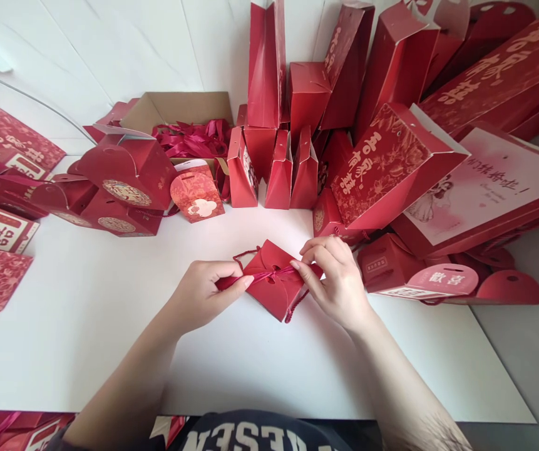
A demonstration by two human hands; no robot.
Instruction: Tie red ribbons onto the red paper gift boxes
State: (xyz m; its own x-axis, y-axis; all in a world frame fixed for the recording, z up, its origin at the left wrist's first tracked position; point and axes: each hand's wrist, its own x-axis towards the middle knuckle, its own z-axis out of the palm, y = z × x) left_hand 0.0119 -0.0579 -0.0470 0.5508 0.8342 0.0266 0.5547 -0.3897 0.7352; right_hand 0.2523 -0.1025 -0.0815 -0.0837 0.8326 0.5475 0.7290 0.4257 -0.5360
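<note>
Just left of the frame's centre, the left hand (209, 294) is reaching in from the lower left, its fingers curling and its thumb pressing one end of the ribbon (263, 275) in a closed pinch. At the centre, the red box (270, 298) is lying on the table (260, 376) between both grips, the ribbon's knot sitting across its top. To the right, the right hand (333, 275) is arching beside the box's right corner, bent fingers and thumb closing on the ribbon's other end.
</note>
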